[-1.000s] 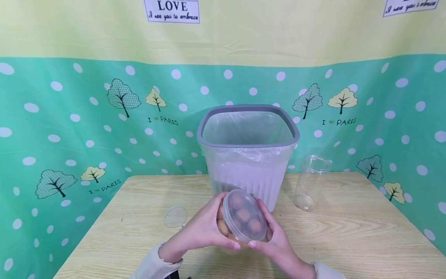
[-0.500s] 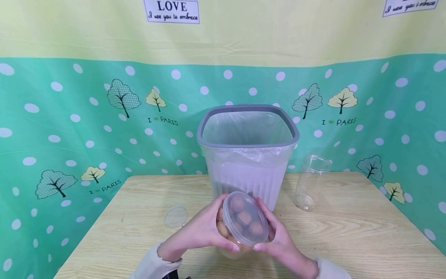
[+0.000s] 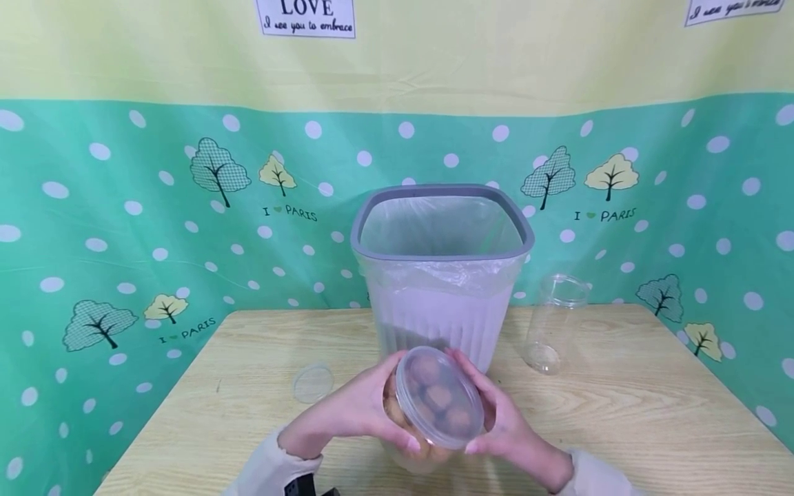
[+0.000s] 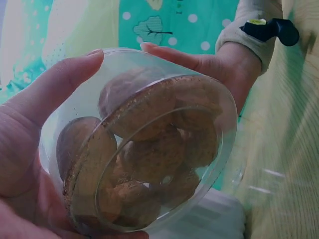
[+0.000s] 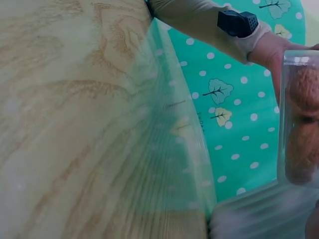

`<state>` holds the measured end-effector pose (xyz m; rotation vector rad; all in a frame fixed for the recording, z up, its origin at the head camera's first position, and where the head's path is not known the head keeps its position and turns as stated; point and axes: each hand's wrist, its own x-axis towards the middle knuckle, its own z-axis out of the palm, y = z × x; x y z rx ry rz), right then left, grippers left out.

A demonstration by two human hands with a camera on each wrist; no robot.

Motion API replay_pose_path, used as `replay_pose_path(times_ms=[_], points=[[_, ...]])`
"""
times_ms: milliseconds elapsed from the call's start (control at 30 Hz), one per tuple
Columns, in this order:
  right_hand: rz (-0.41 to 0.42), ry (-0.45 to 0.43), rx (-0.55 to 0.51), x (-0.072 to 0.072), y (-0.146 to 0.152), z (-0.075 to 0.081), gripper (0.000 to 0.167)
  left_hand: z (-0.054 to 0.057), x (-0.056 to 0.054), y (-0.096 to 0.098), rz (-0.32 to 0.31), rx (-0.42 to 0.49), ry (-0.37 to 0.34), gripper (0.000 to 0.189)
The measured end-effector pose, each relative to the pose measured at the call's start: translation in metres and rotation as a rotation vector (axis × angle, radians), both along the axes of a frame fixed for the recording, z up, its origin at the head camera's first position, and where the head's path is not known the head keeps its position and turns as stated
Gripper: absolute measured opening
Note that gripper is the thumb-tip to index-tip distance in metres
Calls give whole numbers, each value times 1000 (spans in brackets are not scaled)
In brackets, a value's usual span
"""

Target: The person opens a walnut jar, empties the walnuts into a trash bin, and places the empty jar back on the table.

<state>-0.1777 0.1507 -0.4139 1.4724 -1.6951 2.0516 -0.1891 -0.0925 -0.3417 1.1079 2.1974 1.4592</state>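
Both hands hold a clear plastic jar (image 4: 149, 149) of brown, walnut-like pieces, tilted so its translucent lid (image 3: 439, 396) faces the head camera. My left hand (image 3: 366, 408) wraps the jar's left side, thumb along the near side. On the opposite side my right hand (image 3: 505, 424) grips it, with the thumb close to the lid's lower edge. Through the jar's base in the left wrist view, several of the rough brown pieces (image 4: 152, 154) show. The right wrist view catches only part of the jar, at its right edge. The lid sits on the jar's mouth.
A pale waste bin (image 3: 446, 310) with a grey rim and a clear liner stands just beyond the hands. Right of it stands an empty clear jar (image 3: 548, 331). A loose clear lid (image 3: 313, 384) lies on the wooden table (image 3: 651, 406) at left. A patterned curtain (image 3: 155, 227) hangs behind.
The jar has come slightly down and nearer to me, with both hands still round it. The bin, empty jar and loose lid have stayed put.
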Motion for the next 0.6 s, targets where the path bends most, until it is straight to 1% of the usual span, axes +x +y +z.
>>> replay_pose_path(times_ms=[133,233,333,467,600], points=[[63,32,19,-5,3,1,101,0,-1,-1,-56,20,-29,96],[104,41,31,-7,5,2,103,0,-3,-2,-83,28,-52,95],[120,43,48,-10,6,2,104,0,-3,-2,-83,24,-57,94],[126,30,68,-12,7,2,104,-1,-5,-2,-65,22,-66,96],[107,36,63,-12,7,3,101,-3,-6,-3,-62,47,-66,96]])
